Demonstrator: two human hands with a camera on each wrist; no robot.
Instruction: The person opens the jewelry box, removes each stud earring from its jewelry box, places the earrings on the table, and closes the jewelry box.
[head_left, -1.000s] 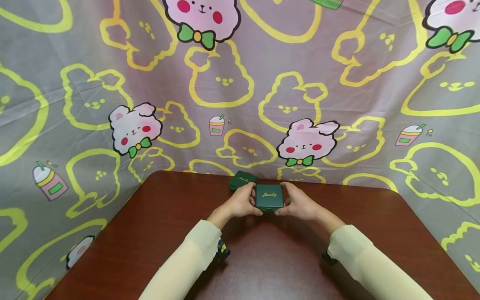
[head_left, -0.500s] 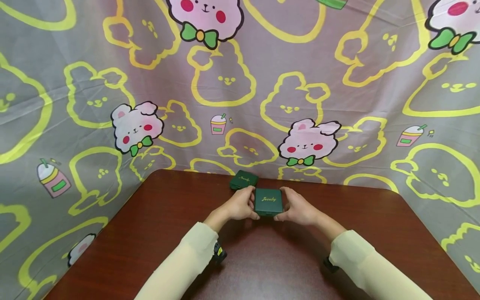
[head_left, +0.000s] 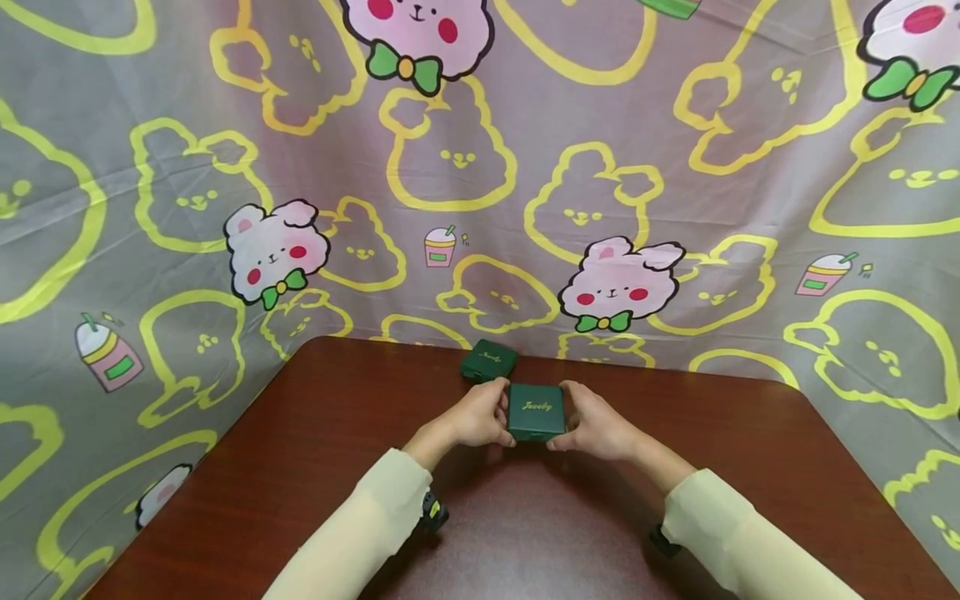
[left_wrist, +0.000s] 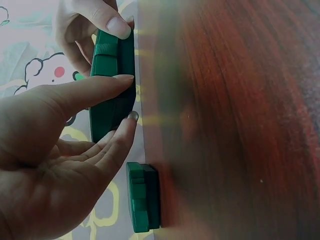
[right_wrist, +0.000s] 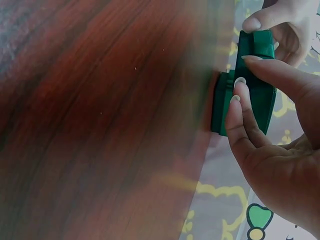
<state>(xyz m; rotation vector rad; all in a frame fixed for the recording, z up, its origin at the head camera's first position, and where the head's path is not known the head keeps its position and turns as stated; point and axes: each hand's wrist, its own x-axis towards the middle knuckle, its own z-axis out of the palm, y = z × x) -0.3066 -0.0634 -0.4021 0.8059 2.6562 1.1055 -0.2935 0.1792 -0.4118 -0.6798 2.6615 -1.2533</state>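
A square dark green jewelry box with gold "Jewelry" lettering on its lid is held between both hands, lid up. My left hand grips its left side, thumb at the near corner and fingers along the side and underneath. My right hand grips the right side in the same way. In the left wrist view the held box is raised off the table, its ribbed front catch facing the thumbs. A second green jewelry box rests closed on the table, behind and left of the held one.
The reddish-brown wooden table reaches back to a grey cloth backdrop printed with yellow outlines and pink cartoon animals. The second box stands close to the table's back edge, near that cloth. A dark strap device sits at each wrist.
Both hands have brought the held box slightly nearer to the body, so the gap between it and the back box has widened. The back box stays in place.
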